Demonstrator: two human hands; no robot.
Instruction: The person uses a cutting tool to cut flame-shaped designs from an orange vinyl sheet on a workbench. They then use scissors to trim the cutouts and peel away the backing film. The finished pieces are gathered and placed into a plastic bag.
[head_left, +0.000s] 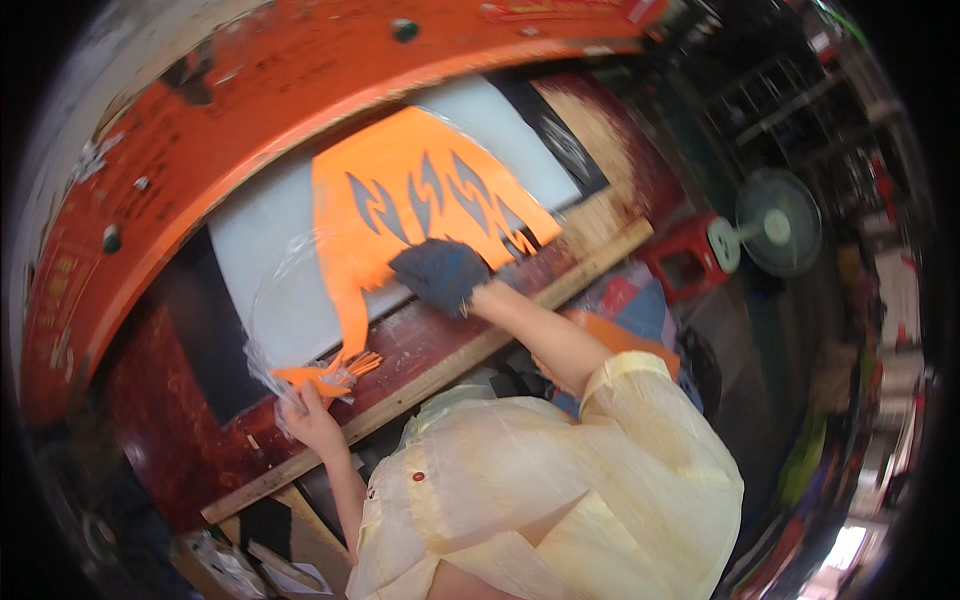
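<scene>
An orange sheet (345,200) with jagged flame-shaped cut-outs lies on a pale white board (270,255). From its lower left corner, a narrow orange tail runs down toward me. My left hand (315,425), bare, is closed on a bunch of orange scraps (320,378) and crinkled clear plastic film (262,365) at the table's near edge. A dark blue-grey glove covers my right hand (440,275), which is over the lower edge of the orange sheet. Blur hides its separate fingers, so whether it grips the sheet does not show.
A big orange machine beam (330,85) curves along the far side. Beneath the board is a dark red table (150,420) with a wooden strip (400,405) at its near edge. To the right stand a red stool (690,262) and a fan (778,225).
</scene>
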